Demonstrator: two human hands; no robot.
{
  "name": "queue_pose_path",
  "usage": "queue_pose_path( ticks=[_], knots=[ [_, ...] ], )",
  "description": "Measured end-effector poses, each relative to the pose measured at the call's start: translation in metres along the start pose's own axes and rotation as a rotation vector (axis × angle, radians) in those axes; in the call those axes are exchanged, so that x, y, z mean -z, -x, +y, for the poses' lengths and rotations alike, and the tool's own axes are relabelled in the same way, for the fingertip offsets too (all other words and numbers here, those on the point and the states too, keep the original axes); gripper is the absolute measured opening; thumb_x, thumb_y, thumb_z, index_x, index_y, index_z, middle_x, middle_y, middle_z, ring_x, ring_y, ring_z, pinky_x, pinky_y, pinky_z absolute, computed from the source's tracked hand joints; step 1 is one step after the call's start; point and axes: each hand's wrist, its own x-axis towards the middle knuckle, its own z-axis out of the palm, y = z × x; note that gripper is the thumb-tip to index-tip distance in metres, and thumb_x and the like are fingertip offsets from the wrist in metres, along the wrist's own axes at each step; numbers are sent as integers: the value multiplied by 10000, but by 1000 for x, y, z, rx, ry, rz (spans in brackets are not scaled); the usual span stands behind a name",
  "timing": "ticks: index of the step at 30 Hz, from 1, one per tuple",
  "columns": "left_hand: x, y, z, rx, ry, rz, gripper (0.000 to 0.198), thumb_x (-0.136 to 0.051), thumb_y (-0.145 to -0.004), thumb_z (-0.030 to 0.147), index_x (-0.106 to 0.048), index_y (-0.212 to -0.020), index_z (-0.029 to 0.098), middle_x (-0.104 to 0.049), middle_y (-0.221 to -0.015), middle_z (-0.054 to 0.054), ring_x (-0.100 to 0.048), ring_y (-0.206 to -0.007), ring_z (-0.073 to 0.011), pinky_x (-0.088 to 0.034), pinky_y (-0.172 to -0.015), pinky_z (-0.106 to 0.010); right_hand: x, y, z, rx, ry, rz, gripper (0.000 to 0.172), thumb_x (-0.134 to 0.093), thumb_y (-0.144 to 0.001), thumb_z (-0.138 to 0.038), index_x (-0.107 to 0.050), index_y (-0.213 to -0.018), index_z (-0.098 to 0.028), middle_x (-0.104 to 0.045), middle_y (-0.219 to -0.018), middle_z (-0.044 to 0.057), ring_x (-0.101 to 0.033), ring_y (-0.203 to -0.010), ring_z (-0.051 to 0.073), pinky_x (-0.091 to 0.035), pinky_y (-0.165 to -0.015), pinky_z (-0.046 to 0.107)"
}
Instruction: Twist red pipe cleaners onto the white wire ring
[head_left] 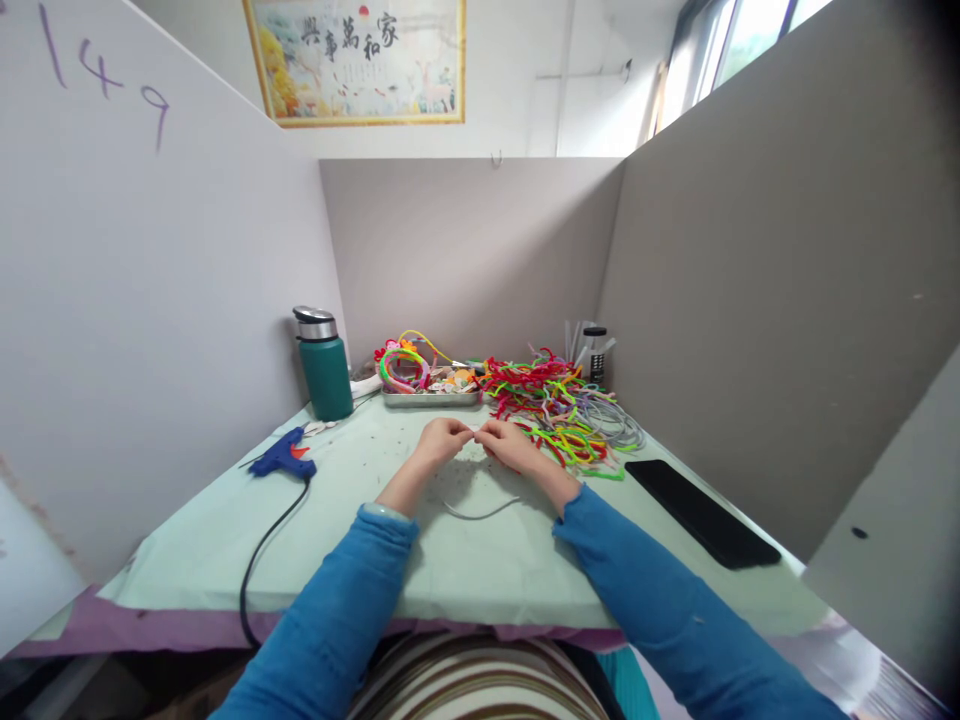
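My left hand (444,440) and my right hand (506,443) meet fingertip to fingertip above the middle of the table. Both are closed in a pinch. Whatever sits between the fingers is too small to make out. Below them a grey pipe cleaner (480,517) lies curved on the pale cloth. Just beyond my right hand spreads a tangled heap of coloured pipe cleaners (536,385), red, green, yellow and grey. Behind my left hand stands a metal tray (433,400) with small pieces and looped pipe cleaners (405,368) in it.
A blue glue gun (285,455) lies on the left, its black cord running off the front edge. Behind it stands a green bottle (325,368). On the right lies a black phone-like slab (701,513). A black-capped jar (595,355) is at the back. Grey partitions (472,250) enclose the table.
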Motion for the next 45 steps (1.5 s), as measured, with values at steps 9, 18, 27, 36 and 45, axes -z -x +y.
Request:
queue_pose_path(
  ticks=[9,18,27,36,45],
  knots=[
    [0,-2,-4,-20,-16,6,308,-572,-744,376,-738,-798,123,-613,-595,-28,-485,-549,-110,-341,-538,-224,0,0,-1,-5,0,-1,244,-495,-816,-315,-516,-631,-157,-505,-509,-24,-421,-492,86,-296,-483,197],
    [-1,-1,-1,-16,-19,19,300,-578,-745,372,-734,-797,121,-612,-600,-29,-493,-560,-112,-348,-546,-221,0,0,-1,11,1,-1,258,-494,-822,-325,-519,-628,-157,-500,-506,-29,-422,-494,86,-299,-496,201],
    [0,0,-1,-12,51,31,330,-571,-744,403,-720,-821,118,-595,-599,-16,-448,-522,-93,-327,-507,-213,0,-4,5,37,4,71,255,-500,-807,-341,-533,-639,-153,-519,-549,-21,-434,-517,90,-312,-501,201],
    [-2,-3,-6,-34,93,39,370,-587,-712,420,-741,-892,136,-590,-596,-7,-418,-520,-92,-299,-489,-211,0,-2,3,15,-25,36,261,-488,-815,-350,-527,-641,-159,-495,-509,-31,-419,-486,86,-304,-488,199],
    [-1,-3,-4,-21,51,32,353,-576,-718,421,-743,-835,133,-607,-599,-18,-456,-550,-107,-322,-520,-219,-1,-2,5,17,-25,28,278,-495,-822,-370,-539,-653,-154,-504,-521,-27,-421,-491,87,-302,-486,202]
  ],
)
